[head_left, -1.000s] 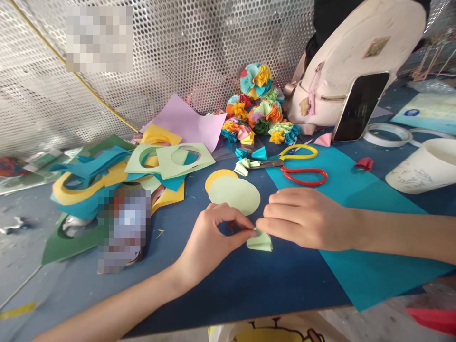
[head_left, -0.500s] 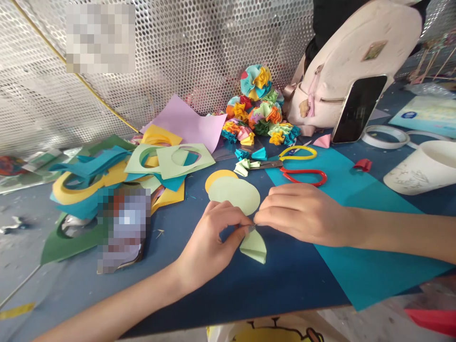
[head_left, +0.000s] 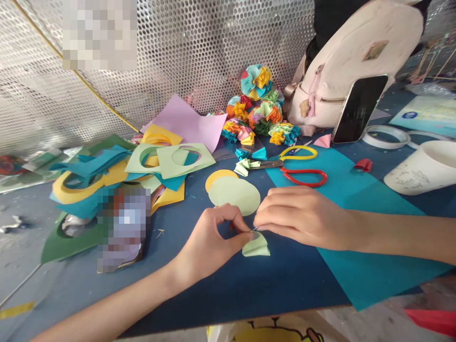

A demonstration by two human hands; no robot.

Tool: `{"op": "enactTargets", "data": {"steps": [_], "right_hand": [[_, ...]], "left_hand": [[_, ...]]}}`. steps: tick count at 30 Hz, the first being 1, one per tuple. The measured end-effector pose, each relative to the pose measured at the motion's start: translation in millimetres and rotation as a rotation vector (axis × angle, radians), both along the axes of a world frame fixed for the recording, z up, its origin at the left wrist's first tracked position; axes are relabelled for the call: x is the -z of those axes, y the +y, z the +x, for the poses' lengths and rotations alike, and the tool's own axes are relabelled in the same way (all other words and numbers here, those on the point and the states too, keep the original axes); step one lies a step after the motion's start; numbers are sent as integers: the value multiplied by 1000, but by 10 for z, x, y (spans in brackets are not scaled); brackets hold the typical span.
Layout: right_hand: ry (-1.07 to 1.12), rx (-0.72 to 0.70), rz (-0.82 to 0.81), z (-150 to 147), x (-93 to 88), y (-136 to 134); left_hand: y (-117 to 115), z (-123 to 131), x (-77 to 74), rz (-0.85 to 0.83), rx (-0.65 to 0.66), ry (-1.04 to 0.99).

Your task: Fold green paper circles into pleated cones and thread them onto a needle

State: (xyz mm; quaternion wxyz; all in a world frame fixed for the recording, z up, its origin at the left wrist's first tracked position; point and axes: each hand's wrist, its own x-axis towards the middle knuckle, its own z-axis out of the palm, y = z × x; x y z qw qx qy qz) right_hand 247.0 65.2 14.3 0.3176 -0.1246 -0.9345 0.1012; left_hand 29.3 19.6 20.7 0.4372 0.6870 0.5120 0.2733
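Observation:
My left hand [head_left: 215, 244] is closed in a pinch on the pointed end of a folded light green paper piece [head_left: 257, 244], whose pleated wide end faces down toward me. My right hand [head_left: 299, 216] is closed too, its fingertips nearly meeting the left ones at that tip. A thin pale sliver shows between the fingertips; its kind is too small to tell. Just beyond my hands lies a light green paper circle [head_left: 234, 194], partly covering a yellow paper circle [head_left: 216, 179].
Scissors [head_left: 302, 164] with yellow and red handles rest partly on a teal sheet [head_left: 370, 266]. Paper cut-offs [head_left: 96, 190] pile up on the left beside a phone [head_left: 124, 232]. Ruffled paper balls [head_left: 256, 102], a propped phone [head_left: 360, 109], a backpack [head_left: 356, 61] and a paper cup [head_left: 422, 166] stand beyond.
The folded green paper has turned in my left fingers and shifted slightly right, its pleated end tilting up. My left thumb has straightened along the tip; the right hand has barely moved.

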Motion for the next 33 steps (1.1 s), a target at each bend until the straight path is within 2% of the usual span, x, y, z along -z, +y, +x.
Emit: {"op": "enactTargets", "data": {"steps": [4, 11, 13, 15, 18, 21, 29, 33], "right_hand": [[-71, 16, 8, -24, -9, -41], [-130, 34, -77, -43, 39, -91], [-109, 20, -88, -33, 42, -74], [-85, 12, -72, -20, 35, -50], [-68, 27, 22, -5, 18, -23], [-75, 43, 94, -5, 3, -29], [-96, 62, 35, -47, 2, -111], [-117, 72, 48, -39, 30, -87]], "left_hand": [[-39, 25, -12, 80, -13, 101], [-42, 18, 0, 440, 84, 202], [-20, 11, 7, 417, 106, 202], [-2, 4, 6, 325, 114, 155], [4, -4, -13, 182, 94, 36], [-7, -12, -35, 116, 55, -49], [-8, -1, 13, 103, -27, -39], [25, 3, 9, 158, -10, 34]]}}
